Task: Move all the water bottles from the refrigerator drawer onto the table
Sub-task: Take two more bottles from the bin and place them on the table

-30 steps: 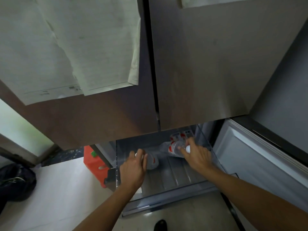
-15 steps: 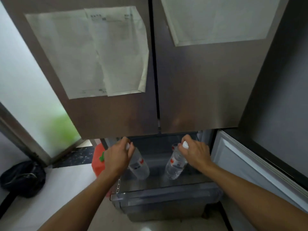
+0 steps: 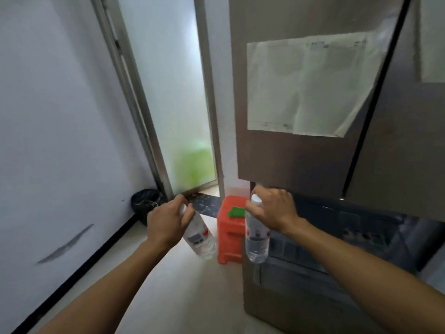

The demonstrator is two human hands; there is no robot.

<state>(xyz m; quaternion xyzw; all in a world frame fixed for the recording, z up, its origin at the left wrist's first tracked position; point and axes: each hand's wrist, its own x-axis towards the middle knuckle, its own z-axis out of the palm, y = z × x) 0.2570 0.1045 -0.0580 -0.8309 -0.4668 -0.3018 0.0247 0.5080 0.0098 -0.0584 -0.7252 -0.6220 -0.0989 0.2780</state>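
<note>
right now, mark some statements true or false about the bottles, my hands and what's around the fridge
1. The left hand grips the left bottle and the right hand grips the right bottle. True.
2. The right bottle lies in the drawer. False: it hangs in the air, gripped near its top.
3. An orange stool stands on the floor beside the refrigerator. True.
4. The right bottle's cap is blue. False: it is white.
5. The refrigerator's front is bare. False: papers are stuck on it.
</note>
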